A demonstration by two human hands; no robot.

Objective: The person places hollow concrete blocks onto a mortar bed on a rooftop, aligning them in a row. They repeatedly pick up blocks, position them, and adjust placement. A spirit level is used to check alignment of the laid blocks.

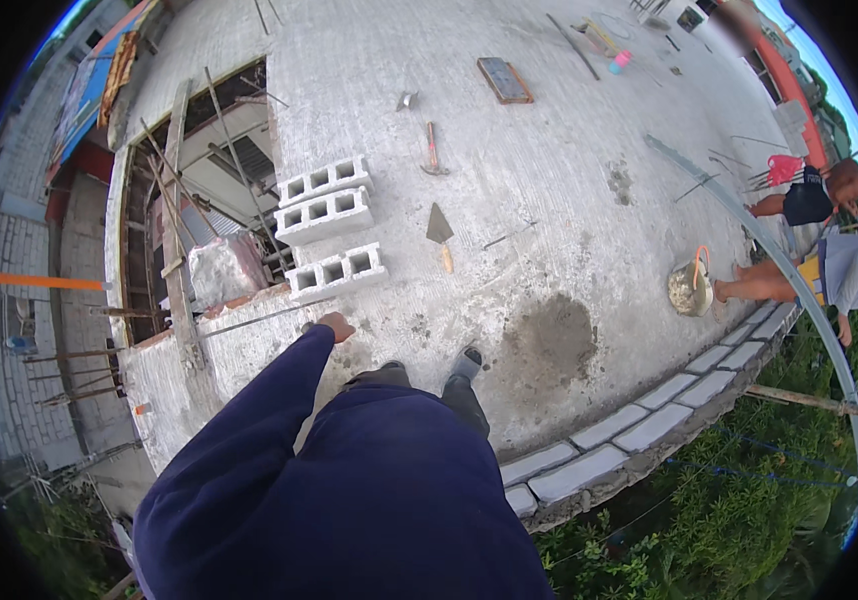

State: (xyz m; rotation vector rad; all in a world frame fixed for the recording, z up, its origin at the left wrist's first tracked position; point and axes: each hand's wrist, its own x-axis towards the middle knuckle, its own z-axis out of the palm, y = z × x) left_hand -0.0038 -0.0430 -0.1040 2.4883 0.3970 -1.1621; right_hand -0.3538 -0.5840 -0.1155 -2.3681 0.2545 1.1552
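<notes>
My left hand [337, 326] reaches forward in a dark blue sleeve, low over the concrete, with its fingers curled together. What they hold, if anything, is too small to make out. Just beyond it stands a grey hollow concrete block [337, 275], and a pair of similar blocks [324, 215] sits side by side farther off. A thin metal rod [254, 320] lies to the left of the hand. To the right, a pointed trowel [440, 226] with a wooden handle rests on the slab. Farther away is a hammer [433, 150]. My right hand is out of view.
At left is a framed floor opening [189, 190] with poles and a filled sack [229, 270]. A low block course [609, 432] lines the slab's right edge above greenery. Two people [834, 275] are at the right, near a bucket [690, 288] and a long curved pale strip [799, 280].
</notes>
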